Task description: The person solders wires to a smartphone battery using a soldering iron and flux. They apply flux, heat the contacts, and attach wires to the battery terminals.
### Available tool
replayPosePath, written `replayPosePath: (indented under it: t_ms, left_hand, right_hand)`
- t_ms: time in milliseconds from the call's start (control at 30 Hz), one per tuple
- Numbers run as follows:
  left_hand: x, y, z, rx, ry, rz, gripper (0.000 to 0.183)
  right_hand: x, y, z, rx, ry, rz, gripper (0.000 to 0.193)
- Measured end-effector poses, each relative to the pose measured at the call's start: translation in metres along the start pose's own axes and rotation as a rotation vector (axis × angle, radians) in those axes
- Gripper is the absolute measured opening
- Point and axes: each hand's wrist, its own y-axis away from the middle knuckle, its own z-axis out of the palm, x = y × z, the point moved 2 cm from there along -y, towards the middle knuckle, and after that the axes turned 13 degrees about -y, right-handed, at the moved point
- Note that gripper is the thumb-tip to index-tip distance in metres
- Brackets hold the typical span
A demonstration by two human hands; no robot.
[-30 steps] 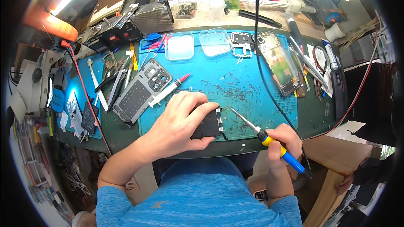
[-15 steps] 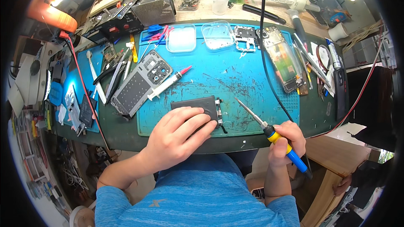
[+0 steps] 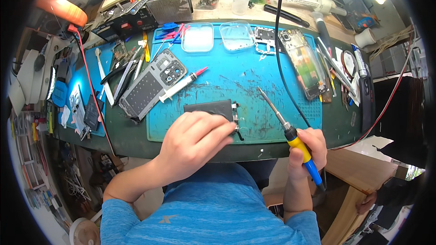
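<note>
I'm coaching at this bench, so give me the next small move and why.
Perhaps steady the black flat pack with the left hand: its fingers are over the pack's near side, contact unclear, while the right hand holds a soldering iron, its tip apart from the strip at the pack's right end.

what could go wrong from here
If hot, the yellow-and-blue metal-tipped soldering iron in the right hand might burn the left hand. It could also scorch the flat black rectangular pack, which the left hand partly hides. The long black cable running down toward the right hand might snag.
</note>
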Motion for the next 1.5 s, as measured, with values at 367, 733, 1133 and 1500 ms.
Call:
replayPosePath:
  t_ms: [367, 733, 1133, 1500]
  left_hand:
    - [0.020, -0.034, 0.015, -0.093, -0.015, -0.128, 0.014]
    - [-0.004, -0.018, 0.010, -0.073, 0.252, -0.121, 0.015]
    - [-0.009, -0.013, 0.016, -0.001, 0.269, -0.060, 0.021]
    - [-0.010, -0.013, 0.016, 0.008, 0.265, -0.056, 0.021]
  right_hand:
    - [0.008, 0.013, -0.003, 0.211, -0.078, 0.090, 0.032]
    - [-0.001, 0.002, 0.001, -0.023, -0.118, 0.010, 0.013]
    - [0.002, -0.002, 0.001, -0.060, -0.136, 0.026, 0.017]
    - [0.002, -0.004, 0.003, -0.064, -0.128, 0.039, 0.014]
